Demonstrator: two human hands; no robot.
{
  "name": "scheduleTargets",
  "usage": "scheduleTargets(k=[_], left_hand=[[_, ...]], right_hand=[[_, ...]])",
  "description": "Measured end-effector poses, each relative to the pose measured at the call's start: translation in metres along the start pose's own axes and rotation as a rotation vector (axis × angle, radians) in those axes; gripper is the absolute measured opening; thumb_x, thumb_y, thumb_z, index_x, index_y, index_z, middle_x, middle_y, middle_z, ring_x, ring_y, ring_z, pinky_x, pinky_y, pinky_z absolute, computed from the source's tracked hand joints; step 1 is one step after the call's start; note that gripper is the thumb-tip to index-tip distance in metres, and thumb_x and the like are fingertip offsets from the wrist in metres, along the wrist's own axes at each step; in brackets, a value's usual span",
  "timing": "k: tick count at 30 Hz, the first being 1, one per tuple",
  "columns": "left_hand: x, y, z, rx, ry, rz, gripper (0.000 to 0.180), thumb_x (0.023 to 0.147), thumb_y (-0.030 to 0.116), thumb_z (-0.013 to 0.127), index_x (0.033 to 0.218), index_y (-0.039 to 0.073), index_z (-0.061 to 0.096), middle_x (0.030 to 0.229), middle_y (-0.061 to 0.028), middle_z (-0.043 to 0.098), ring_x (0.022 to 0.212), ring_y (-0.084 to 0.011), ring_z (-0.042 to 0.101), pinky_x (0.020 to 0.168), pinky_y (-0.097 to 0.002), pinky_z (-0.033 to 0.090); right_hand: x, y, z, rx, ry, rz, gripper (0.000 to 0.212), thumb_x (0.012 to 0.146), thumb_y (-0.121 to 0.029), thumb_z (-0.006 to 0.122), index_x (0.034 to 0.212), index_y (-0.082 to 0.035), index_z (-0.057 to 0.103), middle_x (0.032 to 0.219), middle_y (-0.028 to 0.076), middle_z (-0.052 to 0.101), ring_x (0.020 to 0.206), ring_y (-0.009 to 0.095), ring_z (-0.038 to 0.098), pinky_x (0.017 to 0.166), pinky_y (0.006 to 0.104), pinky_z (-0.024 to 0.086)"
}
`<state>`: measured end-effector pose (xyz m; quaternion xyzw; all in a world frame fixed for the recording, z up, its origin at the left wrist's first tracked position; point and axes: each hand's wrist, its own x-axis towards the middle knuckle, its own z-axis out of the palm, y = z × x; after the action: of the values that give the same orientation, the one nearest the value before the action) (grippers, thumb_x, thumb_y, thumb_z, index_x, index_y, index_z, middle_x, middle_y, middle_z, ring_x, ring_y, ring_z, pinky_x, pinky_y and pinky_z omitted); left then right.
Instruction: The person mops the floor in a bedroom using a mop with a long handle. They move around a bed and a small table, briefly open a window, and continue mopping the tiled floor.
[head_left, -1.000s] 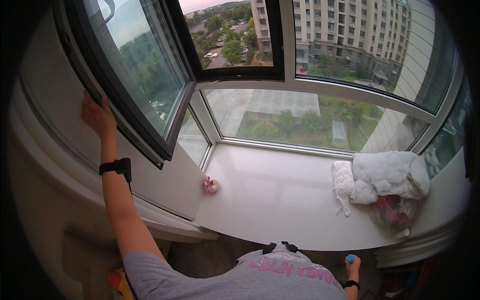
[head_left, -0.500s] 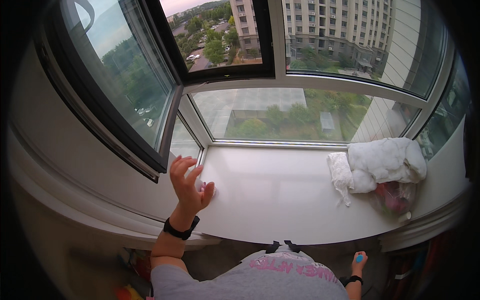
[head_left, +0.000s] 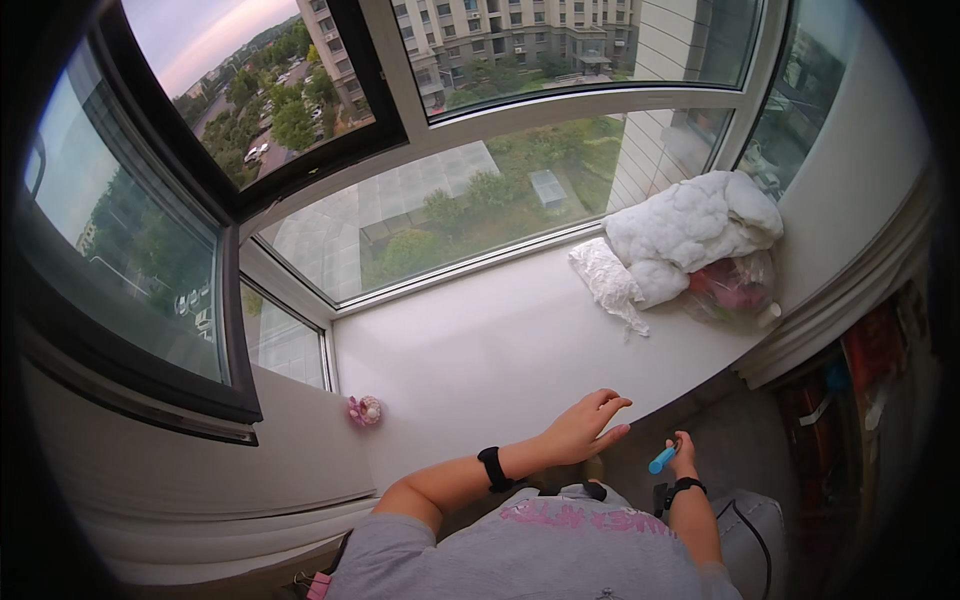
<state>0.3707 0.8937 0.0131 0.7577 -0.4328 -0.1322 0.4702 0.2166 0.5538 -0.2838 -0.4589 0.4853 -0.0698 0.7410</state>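
My left hand reaches across in front of my body, its fingers stretched and apart with nothing in them. It hovers by the front edge of the white window sill. Lower and to the right, my right hand is closed around a short blue cylinder, whose kind I cannot make out. One blue end sticks out toward my left hand, and the two hands do not touch. Black bands circle both wrists.
A dark-framed window sash stands swung inward at the left. Near the sill's left end lies a pink and white ornament. White fluffy bedding and a clear bag with something red inside occupy the right end. A curtain hangs there.
My left hand has come away from the open sash, down and right toward my right hand. My right hand has risen with the blue cylinder. The view has turned rightward.
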Motion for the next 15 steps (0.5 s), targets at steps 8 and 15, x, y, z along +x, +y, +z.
scheduleTargets(k=[8,15], left_hand=[[0.041,-0.002,0.115,0.183,-0.278,0.091,0.032,0.082,0.017,0.052,0.111,0.004,0.052,0.117,-0.0192,0.046,0.104,-0.0374,0.046,0.086,-0.0419,0.041],[0.058,0.006,0.16,0.59,-0.663,-0.234,0.035,0.076,0.012,0.059,0.105,-0.004,0.047,0.082,-0.0214,0.056,0.073,-0.0377,0.058,0.062,-0.0443,0.047]], right_hand=[[-0.051,-0.024,0.059,-0.843,0.012,-0.513,0.025,0.077,-0.005,0.058,0.1,-0.005,0.05,0.078,0.015,0.06,0.074,0.028,0.061,0.06,0.0351,0.049],[-0.016,0.02,0.039,-0.767,-0.027,-0.532,0.027,0.074,-0.005,0.058,0.1,-0.002,0.052,0.084,0.019,0.059,0.081,0.032,0.059,0.068,0.0363,0.046]])
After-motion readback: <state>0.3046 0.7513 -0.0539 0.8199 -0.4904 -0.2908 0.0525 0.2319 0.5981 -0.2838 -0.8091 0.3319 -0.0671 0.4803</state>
